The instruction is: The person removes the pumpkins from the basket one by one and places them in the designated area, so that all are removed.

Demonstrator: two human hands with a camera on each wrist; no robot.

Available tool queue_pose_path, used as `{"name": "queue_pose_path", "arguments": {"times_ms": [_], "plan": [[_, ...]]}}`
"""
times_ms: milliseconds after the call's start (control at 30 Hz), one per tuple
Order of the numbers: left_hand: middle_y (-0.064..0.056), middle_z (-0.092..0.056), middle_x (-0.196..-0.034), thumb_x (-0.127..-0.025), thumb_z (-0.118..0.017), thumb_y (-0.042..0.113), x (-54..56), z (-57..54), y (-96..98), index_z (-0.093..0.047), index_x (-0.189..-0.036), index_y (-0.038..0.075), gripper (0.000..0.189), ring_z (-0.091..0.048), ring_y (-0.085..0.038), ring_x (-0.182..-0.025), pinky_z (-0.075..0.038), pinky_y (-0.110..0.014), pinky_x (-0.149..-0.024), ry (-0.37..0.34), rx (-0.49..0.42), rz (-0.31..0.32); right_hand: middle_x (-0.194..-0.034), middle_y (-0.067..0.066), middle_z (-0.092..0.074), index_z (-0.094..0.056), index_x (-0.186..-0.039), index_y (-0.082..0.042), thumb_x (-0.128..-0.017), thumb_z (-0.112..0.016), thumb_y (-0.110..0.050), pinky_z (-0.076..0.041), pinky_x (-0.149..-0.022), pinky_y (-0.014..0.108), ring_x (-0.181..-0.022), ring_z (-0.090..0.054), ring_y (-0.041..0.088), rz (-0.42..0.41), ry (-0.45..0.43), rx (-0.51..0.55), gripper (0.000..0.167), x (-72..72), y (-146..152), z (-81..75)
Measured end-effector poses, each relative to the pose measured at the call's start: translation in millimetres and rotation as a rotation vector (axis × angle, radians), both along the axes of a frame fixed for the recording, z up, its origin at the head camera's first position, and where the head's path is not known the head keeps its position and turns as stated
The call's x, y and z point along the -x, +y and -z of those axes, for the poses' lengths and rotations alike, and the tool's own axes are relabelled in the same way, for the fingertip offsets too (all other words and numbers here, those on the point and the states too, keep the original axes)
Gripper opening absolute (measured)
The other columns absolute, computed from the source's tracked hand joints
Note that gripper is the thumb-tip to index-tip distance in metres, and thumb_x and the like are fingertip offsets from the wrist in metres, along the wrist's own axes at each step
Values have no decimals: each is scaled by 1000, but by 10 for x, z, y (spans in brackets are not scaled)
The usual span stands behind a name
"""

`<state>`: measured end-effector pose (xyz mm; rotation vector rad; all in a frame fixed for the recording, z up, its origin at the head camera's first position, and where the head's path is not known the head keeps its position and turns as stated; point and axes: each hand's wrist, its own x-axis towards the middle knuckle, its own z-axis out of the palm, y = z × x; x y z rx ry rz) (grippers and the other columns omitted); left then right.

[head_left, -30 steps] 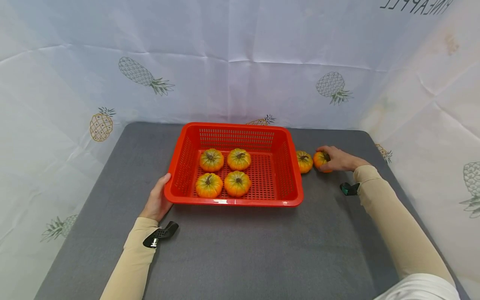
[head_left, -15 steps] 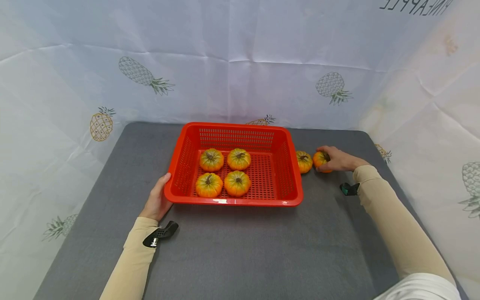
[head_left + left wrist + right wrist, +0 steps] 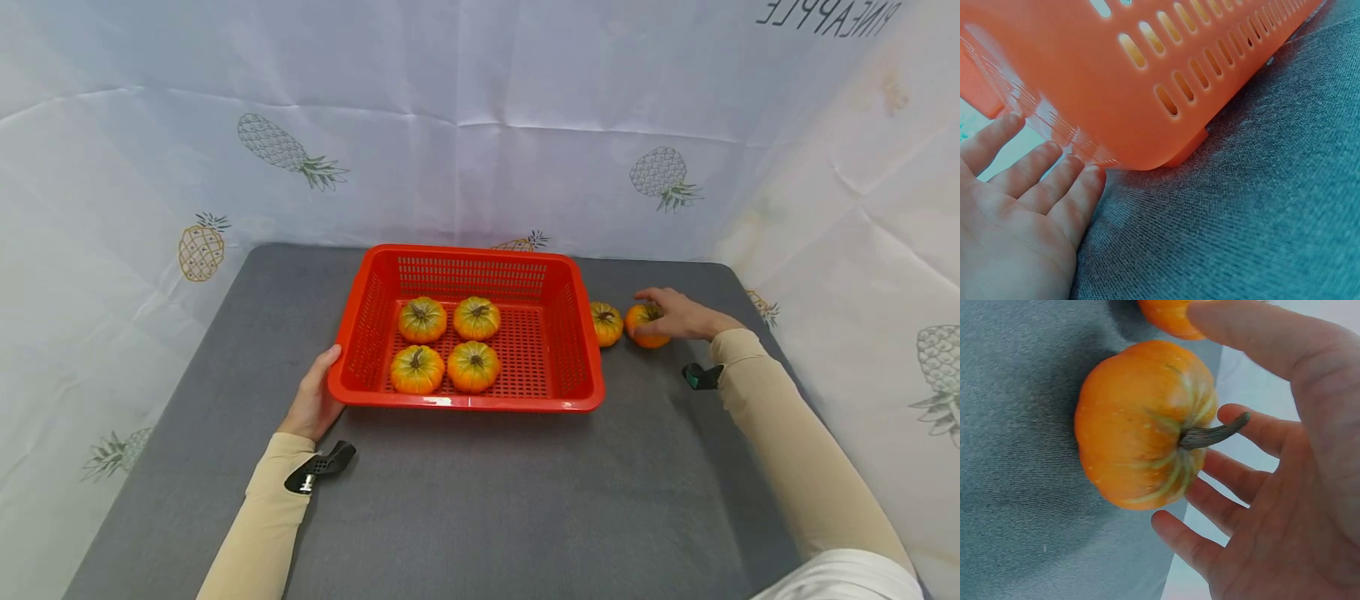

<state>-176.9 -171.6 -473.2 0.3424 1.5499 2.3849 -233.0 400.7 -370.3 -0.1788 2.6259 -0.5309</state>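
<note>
Toward the back of the table stands a red plastic basket [image 3: 465, 403], with several small pumpkins [image 3: 417, 370] sitting in its left and middle part. My left hand [image 3: 311, 402] is at the basket's near left corner; in the left wrist view its extended fingers [image 3: 1079, 200] touch the slotted side wall. Right of the basket, two more pumpkins lie on the table, one of them [image 3: 607, 323] close against the basket wall. Over the outer pumpkin [image 3: 1141, 428] is my right hand [image 3: 678, 317], its thumb and fingers spread loosely around the stem side.
The grey cloth-covered table [image 3: 480, 500] reaches to a white curtain [image 3: 450, 167] printed with pineapples, behind and along both sides. A black wrist camera mount [image 3: 322, 469] sticks out from the left sleeve, and another mount [image 3: 702, 377] from the right.
My right thumb has lifted away from the outer pumpkin, so more of it shows, and the hand has shifted slightly up. The left hand, basket and pumpkins have stayed in place.
</note>
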Motion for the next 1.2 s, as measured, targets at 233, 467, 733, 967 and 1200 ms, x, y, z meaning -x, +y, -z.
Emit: {"name": "queue_pose_path", "arguments": {"times_ms": [233,467,733,967,1200], "plan": [[5,-67,-109,-108,-37,39,-5,-6,6,-54,-126,12,37,-62,-10,-99,-52,-27,-89,-4,2,-2,-156,32,-27,-31,-153,1,-100,-59,-45,-33,-109,71,-139,-32,51,33,33,45,76,4,-27,-120],[4,-66,-110,-108,-37,40,-17,-1,7,-54,-127,12,38,-62,-10,-100,-52,-27,-89,-15,13,-7,-156,26,-36,-36,-152,-5,-102,-55,-50,-36,-109,68,-141,-36,46,88,97,85,70,1,-79,-196],[3,-67,-111,-108,-37,39,-12,-11,5,-53,-128,9,40,-62,-11,-100,-53,-28,-89,0,7,-2,-150,24,-45,-40,-150,-10,-100,-51,-58,-38,-109,65,-137,-43,43,145,167,133,70,38,-148,-242],[3,-67,-110,-108,-38,39,-8,2,0,-54,-127,10,38,-62,-11,-100,-52,-28,-90,6,-7,1,-149,22,-47,-44,-148,-11,-100,-51,-60,-37,-111,64,-136,-44,41,188,214,192,69,81,-258,-293],[3,-66,-111,-108,-38,40,-13,17,1,-53,-129,10,40,-62,-11,-101,-52,-28,-90,13,7,2,-148,18,-50,-46,-147,-10,-99,-53,-59,-39,-110,62,-135,-46,38,235,295,293,68,98,-346,-311]]}}
